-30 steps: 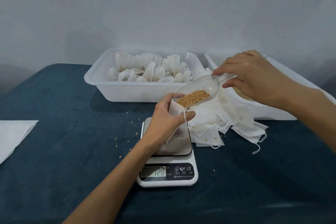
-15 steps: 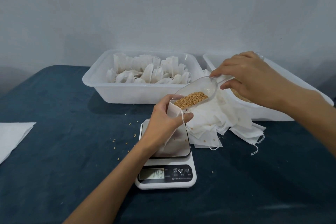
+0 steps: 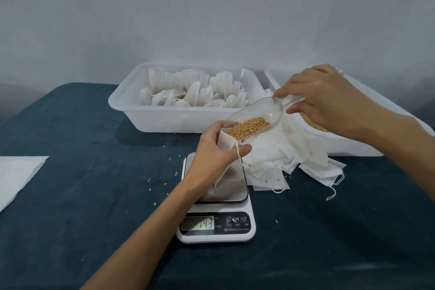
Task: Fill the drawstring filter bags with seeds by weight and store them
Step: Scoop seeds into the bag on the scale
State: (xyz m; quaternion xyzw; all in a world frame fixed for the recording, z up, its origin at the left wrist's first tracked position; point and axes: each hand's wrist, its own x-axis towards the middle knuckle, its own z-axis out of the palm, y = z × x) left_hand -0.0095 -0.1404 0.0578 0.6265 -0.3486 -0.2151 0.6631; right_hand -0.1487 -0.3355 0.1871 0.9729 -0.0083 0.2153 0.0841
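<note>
Seeds [image 3: 247, 127] lay heaped in a clear scoop [image 3: 255, 118], its lip tilted to the mouth of a white filter bag [image 3: 226, 142] standing on the steel plate of a kitchen scale [image 3: 216, 207] near the middle of the dark blue table [image 3: 82, 195]. At nine o'clock a white sheet [image 3: 17, 176] was cut off by the frame edge. Loose grains [image 3: 164, 182] dotted the cloth beside the scale. The left hand [image 3: 215, 155] gripped the bag at its neck, hiding most of it. The display read about 14.3, partly blurred. At twelve o'clock a white tub [image 3: 188, 120] held filled bags [image 3: 195, 92]. Empty bags [image 3: 287, 158] lay piled toward three o'clock. The right hand [image 3: 329, 99] pinched the scoop's handle, covering it, in front of a second tub [image 3: 353, 146] whose contents were mostly hidden.
</note>
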